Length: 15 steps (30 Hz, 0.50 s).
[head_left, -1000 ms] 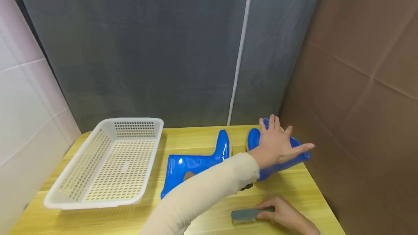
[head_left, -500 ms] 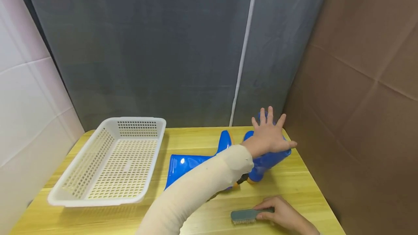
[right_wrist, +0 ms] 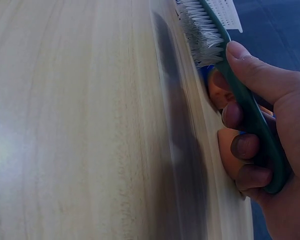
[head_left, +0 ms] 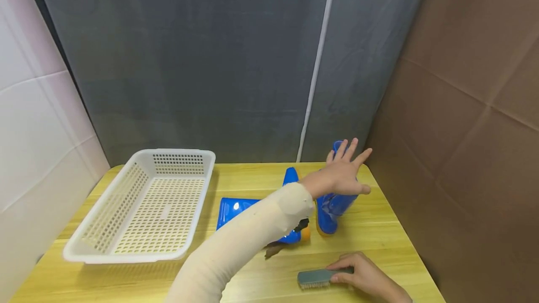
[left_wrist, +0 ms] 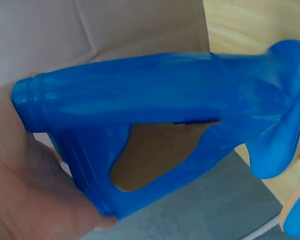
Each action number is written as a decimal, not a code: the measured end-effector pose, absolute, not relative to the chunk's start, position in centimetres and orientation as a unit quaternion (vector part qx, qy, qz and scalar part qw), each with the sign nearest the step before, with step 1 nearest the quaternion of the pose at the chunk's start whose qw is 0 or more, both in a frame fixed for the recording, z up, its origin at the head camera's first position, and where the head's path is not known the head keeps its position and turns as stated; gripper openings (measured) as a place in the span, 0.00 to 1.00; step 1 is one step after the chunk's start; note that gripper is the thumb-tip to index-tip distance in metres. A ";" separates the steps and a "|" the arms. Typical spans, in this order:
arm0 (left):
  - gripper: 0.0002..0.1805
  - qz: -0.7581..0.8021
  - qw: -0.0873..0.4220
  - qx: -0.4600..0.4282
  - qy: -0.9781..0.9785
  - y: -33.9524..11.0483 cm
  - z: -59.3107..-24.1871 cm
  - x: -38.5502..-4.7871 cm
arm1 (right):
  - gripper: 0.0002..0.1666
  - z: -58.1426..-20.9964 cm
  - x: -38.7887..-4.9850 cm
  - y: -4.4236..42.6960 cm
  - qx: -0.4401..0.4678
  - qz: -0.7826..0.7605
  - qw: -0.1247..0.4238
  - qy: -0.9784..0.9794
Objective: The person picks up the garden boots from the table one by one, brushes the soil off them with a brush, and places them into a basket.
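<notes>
Nearest of all, the green brush (head_left: 313, 277) is gripped in the curled fingers of the right hand (head_left: 366, 277), bristles down over the table (head_left: 257, 289). Beyond, the lying boot (head_left: 234, 207) is half hidden by the pale sleeve (head_left: 240, 240), flanked by a white basket (head_left: 69, 252). And now the standing boot (head_left: 327, 221), sole down: its top is touched by the left hand (head_left: 341, 177), fingers splayed apart (a brown patch (left_wrist: 157, 157) is shown there!). All is backed by a dark curtain (head_left: 202, 69).

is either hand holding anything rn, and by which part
The right hand holds a slim green brush with pale bristles by its handle. The left hand spreads at the rim of a glossy blue boot; whether it grips is unclear.
</notes>
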<state>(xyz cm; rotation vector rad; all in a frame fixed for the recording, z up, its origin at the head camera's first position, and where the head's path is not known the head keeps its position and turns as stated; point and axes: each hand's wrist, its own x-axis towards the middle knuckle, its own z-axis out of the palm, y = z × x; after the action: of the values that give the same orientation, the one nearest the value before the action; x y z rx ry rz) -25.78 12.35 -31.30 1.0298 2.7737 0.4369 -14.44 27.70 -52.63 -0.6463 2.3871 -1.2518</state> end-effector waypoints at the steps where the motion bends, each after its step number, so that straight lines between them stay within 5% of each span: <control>1: 0.50 0.143 0.074 0.353 0.922 12.2 -31.3 -25.9 | 0.17 -52.6 -14.4 27.7 -0.229 -0.444 0.184 0.846; 15: 0.52 0.135 0.071 0.489 0.859 10.7 -31.6 -26.5 | 0.17 -52.3 -14.1 27.7 -0.231 -0.439 0.175 0.850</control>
<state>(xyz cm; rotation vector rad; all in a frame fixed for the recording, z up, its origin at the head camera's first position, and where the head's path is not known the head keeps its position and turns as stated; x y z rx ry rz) -26.53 10.67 -31.65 1.4717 2.5815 0.4051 -14.13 27.69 -52.35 -0.6549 2.4095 -1.2449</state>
